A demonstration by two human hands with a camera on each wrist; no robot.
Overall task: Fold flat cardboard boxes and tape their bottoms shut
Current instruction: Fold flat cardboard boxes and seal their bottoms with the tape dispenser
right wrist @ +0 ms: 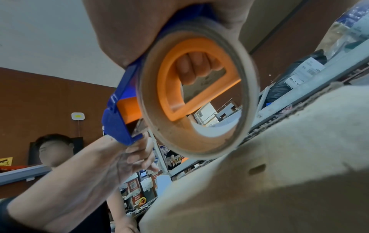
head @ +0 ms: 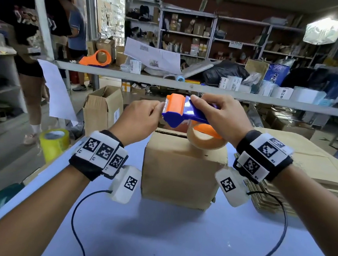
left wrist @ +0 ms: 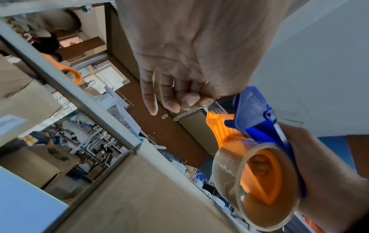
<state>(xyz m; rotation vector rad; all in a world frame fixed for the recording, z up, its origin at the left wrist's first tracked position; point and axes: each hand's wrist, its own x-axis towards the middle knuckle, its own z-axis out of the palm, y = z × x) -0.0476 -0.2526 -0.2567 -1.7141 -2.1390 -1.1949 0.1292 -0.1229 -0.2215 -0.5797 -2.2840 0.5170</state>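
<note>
A folded brown cardboard box [head: 182, 169] stands on the pale blue table [head: 172, 243] in front of me. Just above its top my right hand [head: 219, 116] grips a blue and orange tape dispenser [head: 183, 111] loaded with a clear tape roll [head: 204, 139]; its fingers show through the orange handle [right wrist: 196, 69]. My left hand [head: 144, 118] pinches the loose tape end at the dispenser's toothed blade [left wrist: 216, 107], with the little finger straight. The roll [right wrist: 196, 97] hangs close over the box's top [right wrist: 279, 165].
A stack of flat cardboard [head: 314, 164] lies on the table at the right. A yellow tape roll [head: 55, 143] and an open carton [head: 103, 108] stand at the left beyond the table. A shelf rail [head: 189, 86] with another orange dispenser [head: 97, 57] crosses ahead. Two people stand at the far left.
</note>
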